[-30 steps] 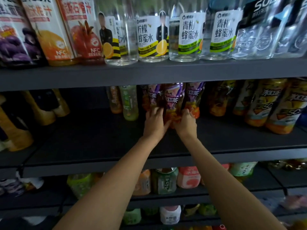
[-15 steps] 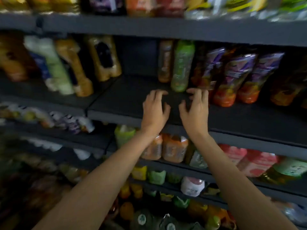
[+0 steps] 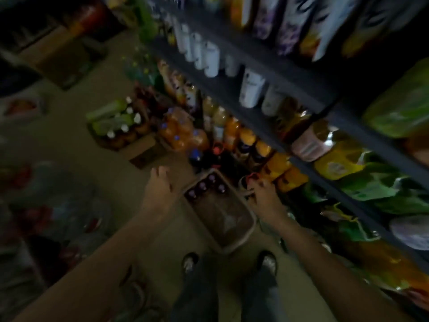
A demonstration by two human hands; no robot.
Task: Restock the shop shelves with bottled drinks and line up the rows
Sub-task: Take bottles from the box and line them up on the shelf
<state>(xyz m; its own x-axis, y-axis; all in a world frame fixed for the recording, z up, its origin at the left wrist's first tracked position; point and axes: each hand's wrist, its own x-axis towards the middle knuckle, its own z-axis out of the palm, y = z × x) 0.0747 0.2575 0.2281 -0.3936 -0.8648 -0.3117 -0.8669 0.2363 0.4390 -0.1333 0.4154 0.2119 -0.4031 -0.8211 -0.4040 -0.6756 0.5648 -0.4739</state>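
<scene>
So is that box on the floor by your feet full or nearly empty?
Nearly empty. The box shows about four purple bottle caps clustered at its far end, and the rest of its bottom is bare.

Nothing here is clear enough for me to read. The labels on the bottles along the shelves (image 3: 274, 73) are smeared by blur and dim light, and so are those on the white bottles (image 3: 210, 59). The purple-capped bottles (image 3: 204, 185) in the carton at my feet show me only their caps.
</scene>
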